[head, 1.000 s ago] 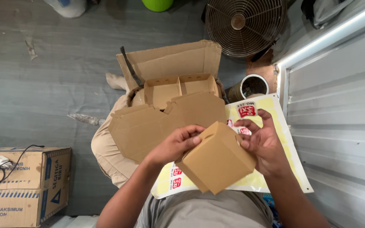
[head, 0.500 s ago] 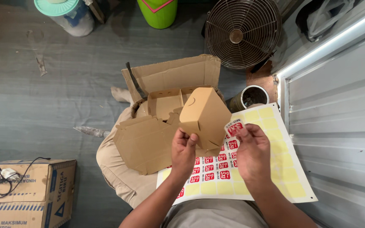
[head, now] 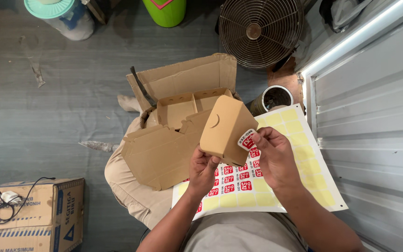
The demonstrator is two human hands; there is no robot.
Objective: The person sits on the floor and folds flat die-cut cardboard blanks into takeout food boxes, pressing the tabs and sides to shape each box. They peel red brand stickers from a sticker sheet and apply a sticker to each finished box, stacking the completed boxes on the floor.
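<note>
My left hand (head: 203, 169) grips the one small folded brown cardboard box (head: 224, 129) from below, over my lap. My right hand (head: 272, 156) pinches one red-and-white sticker (head: 247, 140) against its side, above the single yellow sticker sheet (head: 304, 154).

Grey floor (head: 47, 107), fan (head: 260, 30), green bucket (head: 166, 10), printed carton (head: 29, 217), metal can (head: 276, 99)

A single head-worn camera is looking steeply down from above the seated person's lap, sitting close over the forearms and sheet of stickers (head: 304, 158), while taking in the grey floor (head: 47, 116) and fan (head: 260, 31) ahead.
</note>
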